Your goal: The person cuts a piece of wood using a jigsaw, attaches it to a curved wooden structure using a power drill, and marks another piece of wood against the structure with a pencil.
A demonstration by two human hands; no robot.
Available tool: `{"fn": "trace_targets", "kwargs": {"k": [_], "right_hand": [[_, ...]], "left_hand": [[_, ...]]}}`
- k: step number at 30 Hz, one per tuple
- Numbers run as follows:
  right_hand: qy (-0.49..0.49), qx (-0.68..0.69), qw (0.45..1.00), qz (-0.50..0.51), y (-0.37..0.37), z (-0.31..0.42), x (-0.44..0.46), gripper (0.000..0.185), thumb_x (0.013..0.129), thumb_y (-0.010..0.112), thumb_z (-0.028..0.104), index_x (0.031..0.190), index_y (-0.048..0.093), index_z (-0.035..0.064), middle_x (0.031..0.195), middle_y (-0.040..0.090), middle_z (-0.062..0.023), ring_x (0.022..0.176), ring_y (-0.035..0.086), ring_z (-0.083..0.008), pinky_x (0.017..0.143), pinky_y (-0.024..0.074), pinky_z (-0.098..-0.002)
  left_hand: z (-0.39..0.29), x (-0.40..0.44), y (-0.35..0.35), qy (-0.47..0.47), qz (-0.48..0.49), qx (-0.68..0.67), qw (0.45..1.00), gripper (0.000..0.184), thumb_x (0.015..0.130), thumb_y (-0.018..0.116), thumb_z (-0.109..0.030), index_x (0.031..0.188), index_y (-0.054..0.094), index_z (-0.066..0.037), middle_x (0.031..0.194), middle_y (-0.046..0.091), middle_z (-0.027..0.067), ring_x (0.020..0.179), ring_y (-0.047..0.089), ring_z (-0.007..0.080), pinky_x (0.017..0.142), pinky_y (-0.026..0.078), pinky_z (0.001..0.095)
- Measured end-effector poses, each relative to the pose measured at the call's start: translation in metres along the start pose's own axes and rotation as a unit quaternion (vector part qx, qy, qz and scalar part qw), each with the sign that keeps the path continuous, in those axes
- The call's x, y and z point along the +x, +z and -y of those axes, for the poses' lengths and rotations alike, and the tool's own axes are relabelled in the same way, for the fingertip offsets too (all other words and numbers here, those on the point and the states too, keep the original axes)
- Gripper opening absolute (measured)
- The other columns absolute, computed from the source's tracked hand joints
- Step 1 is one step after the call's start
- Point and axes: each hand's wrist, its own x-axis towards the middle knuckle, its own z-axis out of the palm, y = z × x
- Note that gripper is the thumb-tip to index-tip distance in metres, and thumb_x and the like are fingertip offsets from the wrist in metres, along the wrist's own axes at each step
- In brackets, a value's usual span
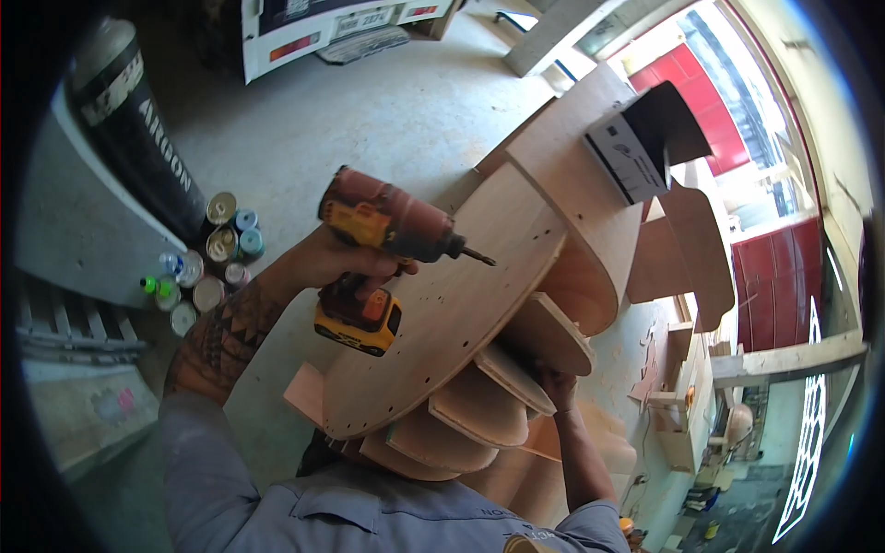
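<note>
My left hand (364, 263) is wrapped round the handle of a red and yellow cordless impact driver (392, 217), its bit pointing right. The driver is held above a large rounded plywood panel (461, 267) dotted with small dark holes. Several curved wooden shelf pieces (466, 405) stick out from the panel's near right edge. My right hand (556, 385) reaches in by the upper curved pieces, close to their rounded ends. Its fingers are mostly hidden behind the wood, so their grip does not show.
A black and white box (631, 152) stands on the plywood structure's far end. To the left are paint cans (221, 244), spray bottles (164, 290) and an argon cylinder (147, 129). A white vehicle (323, 37) is parked behind. More wooden pieces (687, 249) stand at right.
</note>
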Motion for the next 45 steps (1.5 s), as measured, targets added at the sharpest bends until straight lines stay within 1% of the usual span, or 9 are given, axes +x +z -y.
{"fn": "trace_targets", "kwargs": {"k": [11,25,29,32,35,36,38,40,45], "right_hand": [[-0.173,-0.126,0.977,-0.011,-0.004,0.025,0.014,0.021,0.089,0.078,0.024,0.095,0.075,0.004,0.075,0.07,-0.0155,0.068,0.07,-0.0361,0.064,0.0547,-0.0441],[-0.117,-0.165,0.979,-0.006,-0.009,0.045,0.011,0.04,0.09,0.079,0.03,0.066,0.061,0.0035,0.068,0.064,-0.0173,0.064,0.064,-0.0395,0.06,0.0483,-0.0484],[-0.138,-0.125,0.982,0.019,-0.014,0.049,0.011,0.028,0.093,0.075,0.028,0.081,0.069,0.0035,0.072,0.066,-0.0173,0.069,0.066,-0.0399,0.063,0.0505,-0.0479],[-0.138,-0.112,0.984,0.025,-0.012,0.045,0.014,0.022,0.093,0.073,0.028,0.095,0.072,0.006,0.078,0.069,-0.0164,0.074,0.068,-0.0393,0.066,0.0532,-0.0475],[-0.14,-0.097,0.985,0.022,-0.01,0.036,0.016,0.024,0.093,0.073,0.03,0.098,0.072,0.0062,0.079,0.07,-0.0164,0.078,0.068,-0.0387,0.07,0.0537,-0.0482],[-0.152,-0.099,0.983,0.025,-0.01,0.034,0.016,0.025,0.093,0.073,0.03,0.098,0.072,0.0057,0.079,0.07,-0.0165,0.079,0.068,-0.0389,0.071,0.0537,-0.0484],[-0.151,-0.108,0.982,0.033,-0.009,0.032,0.016,0.029,0.093,0.073,0.033,0.098,0.072,0.0044,0.079,0.069,-0.0169,0.079,0.067,-0.0399,0.073,0.0536,-0.0487],[-0.156,-0.112,0.981,0.02,-0.008,0.03,0.017,0.03,0.092,0.074,0.034,0.098,0.072,0.0042,0.081,0.07,-0.0179,0.082,0.068,-0.0403,0.072,0.0542,-0.0492],[-0.148,-0.108,0.983,0.019,-0.004,0.026,0.017,0.031,0.093,0.073,0.034,0.099,0.073,0.0046,0.083,0.071,-0.0186,0.084,0.069,-0.0407,0.072,0.0544,-0.0501]], "left_hand": [[-0.163,0.09,0.109,0.291,-0.062,0.085,0.951,0.042,0.098,0.071,-0.029,0.122,0.067,0.005,0.072,0.059,0.0008,0.06,0.056,0.0066,0.057,0.05,0.0228],[-0.147,0.247,0.211,0.237,-0.088,0.224,0.941,0.028,0.091,0.082,-0.029,0.082,0.069,-0.006,0.065,0.065,0.0003,0.053,0.061,0.0084,0.052,0.05,0.025],[-0.149,0.253,0.19,0.215,0.028,0.203,0.955,0.028,0.094,0.077,-0.03,0.102,0.072,-0.003,0.076,0.069,0.0017,0.068,0.068,0.0108,0.067,0.058,0.0254],[-0.163,0.24,0.153,0.165,0.215,0.129,0.954,0.05,0.102,0.058,-0.028,0.141,0.055,0.003,0.136,0.065,0.0165,0.125,0.063,0.0241,0.11,0.049,0.0398],[-0.18,0.241,0.122,0.209,0.191,0.02,0.959,0.043,0.099,0.05,-0.019,0.138,0.058,0.0,0.134,0.064,0.0104,0.126,0.06,0.0204,0.11,0.048,0.0436],[-0.184,0.258,0.113,0.283,-0.005,0.178,0.942,0.041,0.097,0.052,-0.017,0.134,0.06,0.0,0.129,0.067,0.0084,0.118,0.064,0.0207,0.106,0.051,0.0396],[-0.199,0.28,0.096,0.349,-0.089,0.572,0.737,0.029,0.096,0.06,-0.015,0.121,0.069,-0.003,0.102,0.075,0.0091,0.093,0.072,0.0223,0.091,0.056,0.036],[-0.201,0.308,0.086,0.381,-0.035,0.695,0.609,0.025,0.096,0.061,-0.014,0.117,0.07,-0.004,0.095,0.075,0.0126,0.093,0.073,0.0243,0.086,0.057,0.039],[-0.2,0.322,0.078,0.326,-0.055,0.742,0.583,0.025,0.097,0.061,-0.013,0.118,0.07,-0.004,0.097,0.075,0.0123,0.093,0.073,0.0241,0.086,0.058,0.0387]]}}
